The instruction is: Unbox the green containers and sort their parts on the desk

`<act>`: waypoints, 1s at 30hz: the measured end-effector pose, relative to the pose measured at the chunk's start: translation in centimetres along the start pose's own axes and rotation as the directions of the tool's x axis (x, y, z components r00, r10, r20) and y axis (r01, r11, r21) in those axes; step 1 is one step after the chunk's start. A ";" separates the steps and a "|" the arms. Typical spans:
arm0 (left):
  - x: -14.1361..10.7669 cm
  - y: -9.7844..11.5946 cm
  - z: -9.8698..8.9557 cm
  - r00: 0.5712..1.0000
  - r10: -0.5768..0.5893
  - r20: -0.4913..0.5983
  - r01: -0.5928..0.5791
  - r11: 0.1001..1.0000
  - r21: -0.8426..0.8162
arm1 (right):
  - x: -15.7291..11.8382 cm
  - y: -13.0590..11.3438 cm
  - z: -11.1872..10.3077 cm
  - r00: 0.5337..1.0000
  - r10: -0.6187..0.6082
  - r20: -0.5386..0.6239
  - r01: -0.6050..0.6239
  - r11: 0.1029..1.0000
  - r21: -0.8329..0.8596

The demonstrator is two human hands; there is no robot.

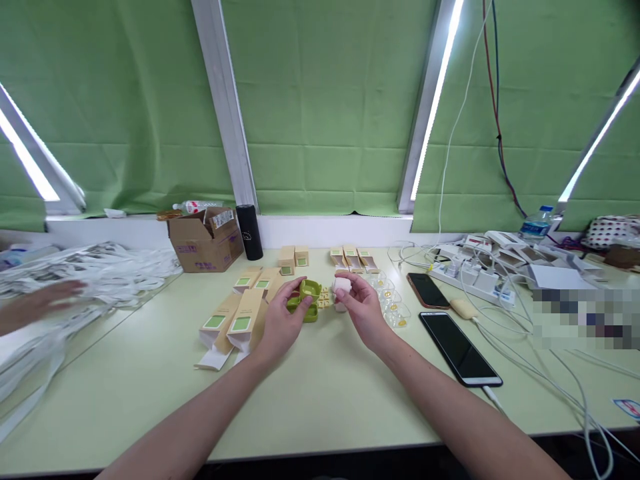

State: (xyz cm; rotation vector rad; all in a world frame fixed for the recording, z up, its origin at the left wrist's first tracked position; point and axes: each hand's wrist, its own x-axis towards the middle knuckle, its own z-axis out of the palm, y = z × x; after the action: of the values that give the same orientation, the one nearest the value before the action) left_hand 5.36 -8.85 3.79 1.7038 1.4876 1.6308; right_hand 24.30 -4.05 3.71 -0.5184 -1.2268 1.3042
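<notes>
Near the middle of the table, my left hand (286,319) has its thumb and fingers closed round a small green case (310,289). Under and beside that case lie more green cases (311,313). My right hand (364,308) pinches a small white piece (342,285) just to the right; another pale piece shows partly below it. Between the hands sit several tiny yellowish pieces (324,298). Clear plastic shells (395,308) lie right of my right hand. Left of my left hand are several tan boxes with green labels (249,313), some with open flaps.
Further back are small tan boxes (294,259), open boxes (353,259), a cardboard carton (205,243) and a black cylinder (249,232). Phones (460,348), cables and a power strip (473,283) lie right. Another person's hand (47,300) is over white straps (95,267) at left.
</notes>
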 end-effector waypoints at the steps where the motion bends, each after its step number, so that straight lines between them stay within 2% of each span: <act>1: 0.0 0.1 0.0 1.000 0.003 -0.005 -0.003 1.000 0.000 | 0.0 0.0 0.0 1.000 -0.006 0.010 0.007 1.000 -0.025; 4: 0.0 0.0 0.1 1.000 0.010 -0.010 -0.010 1.000 0.003 | 0.0 0.1 0.1 0.998 -0.052 0.035 0.056 0.992 -0.110; 7: 0.0 -0.3 0.1 1.000 0.021 -0.012 -0.021 1.000 0.018 | 0.4 -0.3 0.0 0.988 -0.152 0.040 0.156 0.970 -0.185; 11: -0.1 -0.4 0.1 0.999 0.026 -0.023 -0.025 0.999 0.032 | 1.2 -2.4 -0.9 0.967 -0.255 0.002 0.245 0.924 -0.292; 14: -0.2 -0.3 0.1 1.000 0.010 -0.025 -0.009 1.000 0.028 | 1.4 -3.8 -2.0 0.962 -0.270 0.043 0.261 0.859 -0.440; 16: -0.2 -0.3 0.2 1.000 0.008 -0.022 -0.008 1.000 0.019 | 1.1 -4.1 -2.9 0.948 -0.289 0.131 0.309 0.750 -0.585; 20: -0.2 -0.6 0.2 1.000 0.024 -0.008 -0.024 0.999 -0.029 | -0.1 -3.3 -4.7 0.882 -0.272 0.386 0.469 0.415 -0.780; 23: -0.3 -0.8 0.3 1.000 0.023 0.002 -0.023 0.998 -0.055 | -0.8 -2.5 -5.8 0.857 -0.204 0.472 0.501 0.125 -0.856; 25: -0.3 -0.7 0.2 1.000 0.016 0.005 -0.016 0.998 -0.067 | -1.0 -2.3 -6.1 0.863 -0.129 0.489 0.489 -0.031 -0.872; 27: -0.3 -0.6 0.2 1.000 0.010 0.002 -0.009 0.998 -0.069 | -1.1 -2.4 -6.1 0.878 -0.035 0.477 0.470 -0.122 -0.874; 30: -0.3 -0.6 0.2 1.000 0.012 -0.002 -0.012 0.998 -0.057 | -1.3 -2.6 -5.8 0.891 0.076 0.448 0.454 -0.197 -0.869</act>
State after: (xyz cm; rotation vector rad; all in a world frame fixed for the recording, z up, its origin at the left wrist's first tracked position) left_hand 5.33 -8.80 3.08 1.6845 1.4198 1.6654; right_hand 30.75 -3.99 3.48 -1.1462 -2.4926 -0.3145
